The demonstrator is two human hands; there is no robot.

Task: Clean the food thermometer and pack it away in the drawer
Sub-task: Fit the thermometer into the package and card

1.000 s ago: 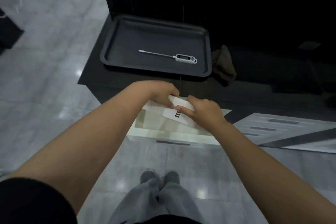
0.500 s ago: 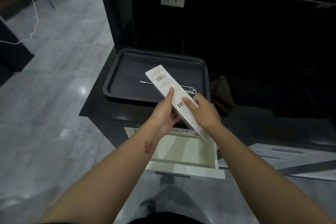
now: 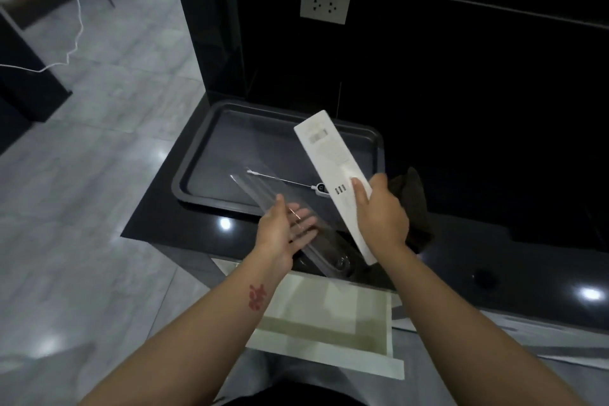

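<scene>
The white food thermometer (image 3: 321, 188) lies in the dark tray (image 3: 211, 155) on the black counter, its thin probe pointing left. My right hand (image 3: 379, 211) grips a long white cardboard box (image 3: 333, 158), tilted up over the tray's right side. My left hand (image 3: 283, 224) holds a clear plastic insert (image 3: 260, 189) that reaches from the counter edge up over the tray, in front of the probe. The pale drawer (image 3: 329, 323) stands open below the counter, between my forearms.
A dark brown cloth (image 3: 415, 194) lies on the counter right of the tray. A wall socket (image 3: 325, 5) sits on the black back panel. Grey tiled floor (image 3: 82, 191) lies to the left, with a white cable (image 3: 74, 43) trailing. A light printed mat (image 3: 543, 339) lies on the right.
The box came up out of the drawer held in both hands. Now the clear insert has been pulled out of it; my left hand has the insert, my right keeps the box.
</scene>
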